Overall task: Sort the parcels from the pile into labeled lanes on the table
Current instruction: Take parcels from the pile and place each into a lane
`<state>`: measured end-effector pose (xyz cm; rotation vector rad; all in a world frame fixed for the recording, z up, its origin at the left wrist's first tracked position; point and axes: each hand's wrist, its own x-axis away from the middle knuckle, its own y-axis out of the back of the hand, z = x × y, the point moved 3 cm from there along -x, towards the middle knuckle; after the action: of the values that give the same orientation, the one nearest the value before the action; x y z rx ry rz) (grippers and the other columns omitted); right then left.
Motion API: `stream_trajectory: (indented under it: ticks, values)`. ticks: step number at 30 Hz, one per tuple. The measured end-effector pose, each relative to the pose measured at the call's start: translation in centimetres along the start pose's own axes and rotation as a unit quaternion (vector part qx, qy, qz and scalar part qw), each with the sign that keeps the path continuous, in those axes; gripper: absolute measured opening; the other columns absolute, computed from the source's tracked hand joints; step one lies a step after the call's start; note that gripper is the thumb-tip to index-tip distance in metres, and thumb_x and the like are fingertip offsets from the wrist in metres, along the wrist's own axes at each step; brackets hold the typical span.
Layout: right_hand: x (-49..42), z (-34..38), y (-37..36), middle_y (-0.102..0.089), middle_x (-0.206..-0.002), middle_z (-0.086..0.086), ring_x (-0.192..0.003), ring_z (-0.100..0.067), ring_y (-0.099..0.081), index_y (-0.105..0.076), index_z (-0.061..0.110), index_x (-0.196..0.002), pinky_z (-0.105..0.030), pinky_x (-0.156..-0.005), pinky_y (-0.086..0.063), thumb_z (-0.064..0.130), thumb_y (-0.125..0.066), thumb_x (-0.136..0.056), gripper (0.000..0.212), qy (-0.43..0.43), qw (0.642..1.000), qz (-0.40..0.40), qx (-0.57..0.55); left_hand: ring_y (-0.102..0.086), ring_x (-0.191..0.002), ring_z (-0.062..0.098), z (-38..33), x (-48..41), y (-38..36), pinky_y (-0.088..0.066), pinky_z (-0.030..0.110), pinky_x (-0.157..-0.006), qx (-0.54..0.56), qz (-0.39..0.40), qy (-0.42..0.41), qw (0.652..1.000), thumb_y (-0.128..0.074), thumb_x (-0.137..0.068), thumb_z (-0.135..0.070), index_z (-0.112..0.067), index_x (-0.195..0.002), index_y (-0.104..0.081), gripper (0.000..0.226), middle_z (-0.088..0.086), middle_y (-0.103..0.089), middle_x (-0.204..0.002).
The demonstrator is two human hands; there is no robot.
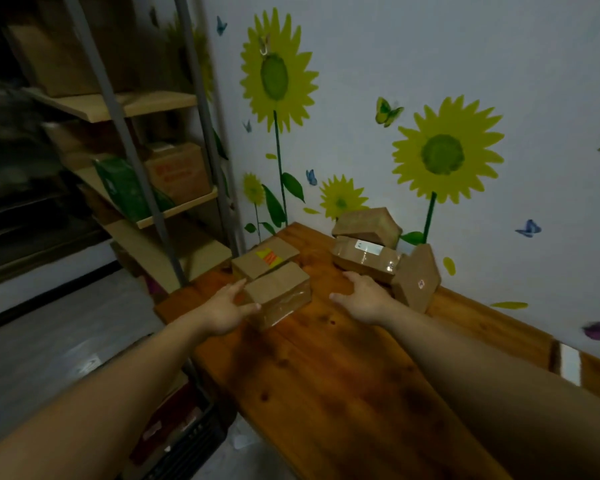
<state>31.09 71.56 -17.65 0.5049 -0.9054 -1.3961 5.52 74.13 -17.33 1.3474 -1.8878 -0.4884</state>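
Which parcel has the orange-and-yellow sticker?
The flat parcel at the table's far-left corner, behind the taped parcel the left hand touches; others show only cardboard or white labels.

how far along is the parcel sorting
Looks done: the orange-labelled parcel sits at the left of the table, away from the pile. In hand: the left hand touches the plain parcel beside it; the right hand, empty, reaches toward the pile. Left: that pile's three parcels by the wall. No lane labels are readable.
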Motion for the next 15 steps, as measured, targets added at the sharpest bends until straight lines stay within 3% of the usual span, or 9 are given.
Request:
stream_trajectory:
  ticks: [4, 9, 13, 15]
  values:
    - [-5.6, 2.7, -2.7, -0.024, -0.156, -0.011, -0.141, -0.03, -0.029, -0.023, 0.02, -0.152, -0.039, -0.114, -0.029, 0.046, -0.054, -0.094, 0.071, -0.04, 0.999, 0.001, 0.004, -0.033, -0.137, 0.028, 2.8, -5.2, 2.2, -0.03, 0.045, -0.112, 0.074, 0.04, 0.03, 0.996, -0.056, -0.092, -0.032, -0.026, -0.15, -0.016, 0.07, 0.007, -0.027, -0.154]
    - [-12.1, 4.1, -4.7, -0.028, -0.154, -0.01, -0.139, -0.028, -0.031, -0.024, 0.022, -0.151, -0.04, -0.109, -0.031, 0.046, -0.055, -0.094, 0.069, -0.063, 0.998, 0.017, -0.002, -0.032, -0.137, 0.029, 4.4, -11.2, 2.3, -0.03, 0.044, -0.112, 0.13, 0.047, 0.088, 0.986, -0.056, -0.092, -0.037, -0.025, -0.15, -0.016, 0.072, 0.008, -0.028, -0.153]
    - [-17.7, 3.9, -7.0, -0.041, -0.143, -0.011, -0.12, -0.023, -0.047, -0.034, 0.022, -0.144, -0.03, -0.085, -0.041, 0.037, -0.057, -0.093, 0.057, -0.05, 0.998, 0.029, -0.036, -0.039, -0.131, 0.03, 4.8, -15.1, 0.5, -0.042, 0.042, -0.101, 0.197, 0.056, 0.138, 0.969, -0.055, -0.093, -0.033, -0.024, -0.149, -0.016, 0.07, 0.009, -0.033, -0.149]
    - [-20.1, 3.4, -8.4, -0.045, -0.137, -0.007, -0.117, -0.022, -0.048, -0.04, 0.018, -0.137, -0.029, -0.083, -0.042, 0.034, -0.058, -0.093, 0.05, -0.042, 0.997, 0.03, -0.053, -0.045, -0.126, 0.03, 5.4, -16.7, -0.7, -0.049, 0.043, -0.094, 0.216, 0.071, 0.164, 0.96, -0.055, -0.092, -0.037, -0.026, -0.15, -0.012, 0.072, 0.01, -0.036, -0.147]
